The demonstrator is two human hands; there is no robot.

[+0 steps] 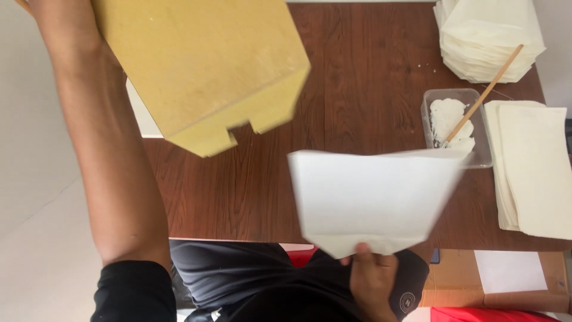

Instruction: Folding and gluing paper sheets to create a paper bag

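My right hand (372,280) pinches the bottom edge of a folded white paper bag (372,200), holding it above the near edge of the wooden table (369,77). My left arm lifts a yellow wooden block (202,65) over the table's left side; the hand itself is out of view. A tray of white paste (456,122) with a stick (484,95) sits beyond the bag, near stacked paper (533,170).

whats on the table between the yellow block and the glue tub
Nothing: in the head view only bare dark wood table lies between the yellow block and the clear tub.
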